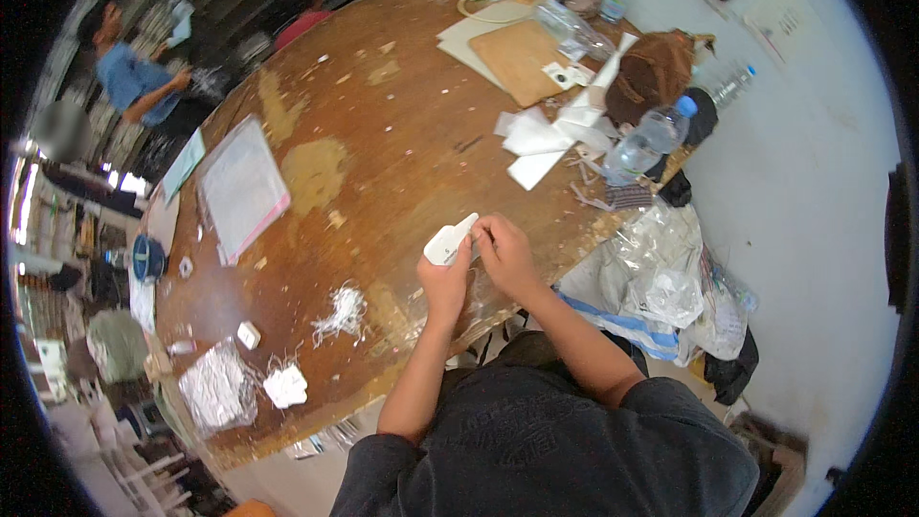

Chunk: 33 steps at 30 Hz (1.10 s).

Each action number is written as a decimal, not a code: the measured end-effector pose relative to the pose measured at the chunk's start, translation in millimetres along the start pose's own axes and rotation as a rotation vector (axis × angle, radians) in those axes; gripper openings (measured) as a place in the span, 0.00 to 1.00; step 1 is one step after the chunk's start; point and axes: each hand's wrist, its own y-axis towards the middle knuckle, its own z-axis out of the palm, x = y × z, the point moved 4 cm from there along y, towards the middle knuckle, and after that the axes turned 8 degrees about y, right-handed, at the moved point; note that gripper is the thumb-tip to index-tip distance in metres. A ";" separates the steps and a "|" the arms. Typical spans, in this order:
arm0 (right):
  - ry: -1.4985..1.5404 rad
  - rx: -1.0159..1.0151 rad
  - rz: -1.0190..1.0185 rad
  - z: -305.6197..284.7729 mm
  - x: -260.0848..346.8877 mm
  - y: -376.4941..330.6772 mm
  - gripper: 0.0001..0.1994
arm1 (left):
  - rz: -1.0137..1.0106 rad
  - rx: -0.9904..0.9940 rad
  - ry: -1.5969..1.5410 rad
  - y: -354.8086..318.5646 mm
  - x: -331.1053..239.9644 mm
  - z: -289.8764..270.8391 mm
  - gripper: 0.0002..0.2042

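Note:
My left hand holds white paper tags with rounded edges and small dark print, its thumb lying across them. My right hand meets them from the right, fingers pinched at their edge; whether a string is also between its fingertips is too small to see. Left of my hands lies a tangled heap of white strings on the wooden table. Farther left, near the front edge, a small pile of white tags with strings sits beside a silvery clear plastic packet.
A clear plastic sleeve lies at the table's left. At the right are a brown bag, a water bottle, white paper scraps and a tan card. Plastic bags bulge beside the right edge. A person stands beyond the far left.

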 end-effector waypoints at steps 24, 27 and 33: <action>0.009 0.464 0.324 289.9 -13.4 -60.7 0.12 | 0.498 -0.430 0.865 -82.4 67.6 -303.4 0.11; 0.008 0.426 0.292 301.9 -38.6 -48.7 0.12 | -0.049 -0.612 0.282 -96.6 129.1 -352.2 0.12; -0.483 0.969 -0.299 319.1 -97.4 -115.5 0.08 | -0.264 -0.920 0.453 -116.4 186.4 -458.0 0.20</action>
